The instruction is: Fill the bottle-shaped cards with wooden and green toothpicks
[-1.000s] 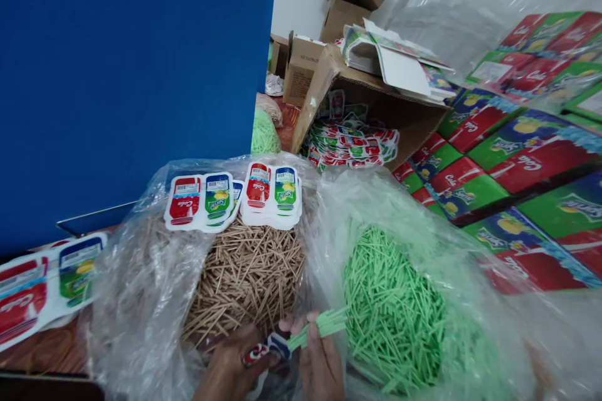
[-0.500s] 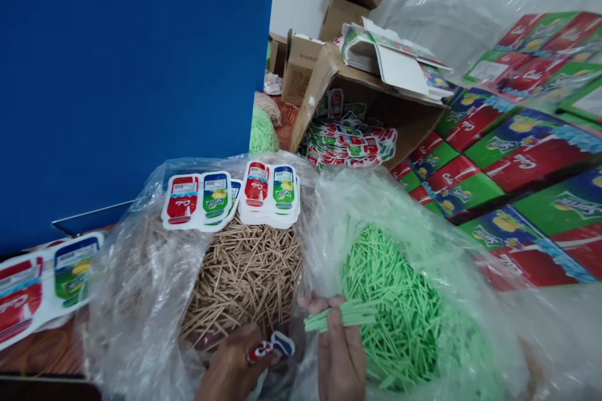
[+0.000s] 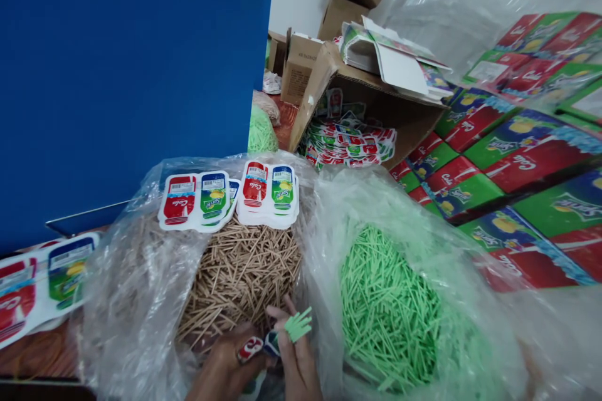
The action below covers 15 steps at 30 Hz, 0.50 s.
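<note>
My left hand [image 3: 228, 360] is closed around a small Cola-and-Sprite printed packet [image 3: 250, 349] at the bottom centre, its printed top end tilted up. Close against it, my right hand [image 3: 296, 363] grips a bundle of thin green sticks [image 3: 299, 324], whose ends fan out past the fingers. Both hands are over the near edge of a pile of brown sticks [image 3: 249, 269] in a clear plastic bag. How far the sticks reach into the packet is hidden by my fingers. Stacks of flat bottle-shaped packets [image 3: 268, 194] lie at the brown pile's far edge.
A loose pile of green sticks [image 3: 385, 307] fills the plastic bag on the right. More packets [image 3: 70, 276] lie at far left, below a blue panel [image 3: 132, 62]. An open cardboard box [image 3: 310, 97] holds many packets. Printed cartons [image 3: 522, 163] are stacked at right.
My right hand has moved left with the green sticks, from beside the green pile to the packet. The bundle has turned from lying sideways to pointing up and right. My left hand keeps the packet.
</note>
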Tool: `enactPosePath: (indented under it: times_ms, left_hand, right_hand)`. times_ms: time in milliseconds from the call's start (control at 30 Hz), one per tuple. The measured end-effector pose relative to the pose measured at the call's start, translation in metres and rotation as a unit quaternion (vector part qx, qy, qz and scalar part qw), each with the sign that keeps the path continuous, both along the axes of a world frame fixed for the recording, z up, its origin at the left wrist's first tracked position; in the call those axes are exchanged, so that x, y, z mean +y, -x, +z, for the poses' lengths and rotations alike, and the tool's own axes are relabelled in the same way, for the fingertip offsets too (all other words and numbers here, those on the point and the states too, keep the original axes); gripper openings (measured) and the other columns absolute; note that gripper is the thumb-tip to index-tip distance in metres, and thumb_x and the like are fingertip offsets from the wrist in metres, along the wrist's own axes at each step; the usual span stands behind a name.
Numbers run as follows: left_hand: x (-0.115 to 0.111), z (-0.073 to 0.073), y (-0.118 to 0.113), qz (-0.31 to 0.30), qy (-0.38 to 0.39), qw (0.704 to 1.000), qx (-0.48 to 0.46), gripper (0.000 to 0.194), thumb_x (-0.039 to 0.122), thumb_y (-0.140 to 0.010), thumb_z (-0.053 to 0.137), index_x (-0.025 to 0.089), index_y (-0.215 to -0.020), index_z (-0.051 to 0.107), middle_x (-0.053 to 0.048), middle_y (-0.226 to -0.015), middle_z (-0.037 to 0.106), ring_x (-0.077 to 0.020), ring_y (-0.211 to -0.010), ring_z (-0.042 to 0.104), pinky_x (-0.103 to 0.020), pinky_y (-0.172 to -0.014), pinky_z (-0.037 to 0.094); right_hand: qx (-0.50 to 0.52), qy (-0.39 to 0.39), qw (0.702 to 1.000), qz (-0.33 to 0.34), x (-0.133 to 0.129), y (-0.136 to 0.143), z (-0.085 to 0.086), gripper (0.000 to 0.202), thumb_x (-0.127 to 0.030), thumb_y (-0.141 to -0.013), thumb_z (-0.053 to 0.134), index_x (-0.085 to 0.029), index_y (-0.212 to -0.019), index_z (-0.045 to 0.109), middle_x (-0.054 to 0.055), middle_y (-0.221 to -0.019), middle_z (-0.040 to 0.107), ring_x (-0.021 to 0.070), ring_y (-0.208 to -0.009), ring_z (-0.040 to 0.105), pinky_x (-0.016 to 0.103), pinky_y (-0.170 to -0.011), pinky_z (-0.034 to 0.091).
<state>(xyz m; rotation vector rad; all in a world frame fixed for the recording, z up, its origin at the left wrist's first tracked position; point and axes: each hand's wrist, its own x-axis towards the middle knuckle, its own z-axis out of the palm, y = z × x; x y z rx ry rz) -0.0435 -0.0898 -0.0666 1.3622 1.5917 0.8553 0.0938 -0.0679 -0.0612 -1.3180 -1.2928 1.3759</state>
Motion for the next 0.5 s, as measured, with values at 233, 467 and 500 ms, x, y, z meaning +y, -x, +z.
enactPosePath:
  times_ms: [233,467,500]
  left_hand:
    - [0.003,0.015,0.016,-0.086,-0.131,0.985,-0.073,0.02,0.031,-0.075,0.072,0.027,-0.095,0.074,-0.002,-0.09,0.075,-0.0176,-0.081,0.068,-0.02,-0.074,0.051]
    - [0.009,0.036,0.026,-0.096,-0.22,0.971,-0.013,0.018,0.04,-0.079,0.066,0.026,-0.089,0.072,0.002,-0.077,0.074,-0.0128,-0.07,0.068,-0.016,-0.065,0.049]
    - [0.01,0.038,0.026,-0.093,-0.236,0.967,-0.006,0.019,0.041,-0.079,0.066,0.026,-0.089,0.072,0.003,-0.076,0.074,-0.0122,-0.069,0.068,-0.015,-0.065,0.049]
  right_hand:
    - [0.111,-0.137,0.974,0.145,0.004,-0.013,0.022,0.04,-0.05,-0.094,0.038,-0.035,-0.131,0.045,0.004,-0.128,0.059,0.0196,-0.115,0.058,0.035,-0.096,0.047]
    - [-0.126,-0.347,0.921,0.125,0.006,-0.024,0.017,0.037,-0.033,-0.098,0.035,-0.032,-0.134,0.045,0.005,-0.12,0.065,0.0198,-0.109,0.062,0.032,-0.091,0.052]
    - [-0.148,-0.382,0.905,0.113,0.008,-0.026,0.018,0.035,-0.03,-0.098,0.036,-0.03,-0.131,0.048,0.006,-0.117,0.067,0.0197,-0.107,0.063,0.032,-0.089,0.053]
